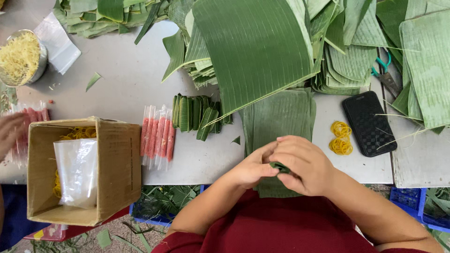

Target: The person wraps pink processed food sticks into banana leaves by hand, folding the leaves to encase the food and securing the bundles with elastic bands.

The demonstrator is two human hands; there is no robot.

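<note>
Folded leaf piece [280, 167]: small, dark green, pinched between both hands at the near table edge, over the flat leaf stack; mostly hidden by fingers.
Left hand [253, 166]: fingers curled tight on the left side of the leaf piece, apparently pressing the fold so it cannot spring open.
Right hand [304, 164]: wrapped over the piece from above and right, clenched on it; thumb not visible.
Flat leaf stack [279, 122]: cut rectangles lying directly under the hands, within easy reach for the next sheet, by my judgement.
Yellow rubber bands [341, 138]: small heap just right of the hands, loose on the table [126, 75].
Black phone [369, 122]: face down, right of the bands, clear of the leaves.
Green-handled scissors [385, 72]: far right, partly under leaves.
Finished leaf rolls [197, 115]: row of wrapped green bundles left of the stack.
Pink sausage packets [158, 136]: clear sleeves beside the rolls.
Cardboard box [82, 171]: near left, overhanging the table edge, holding yellow bands and a plastic bag.
Metal bowl [21, 56]: far left, filled with yellow shreds.
Another person's hand [10, 131]: left edge, resting on more pink packets.
</note>
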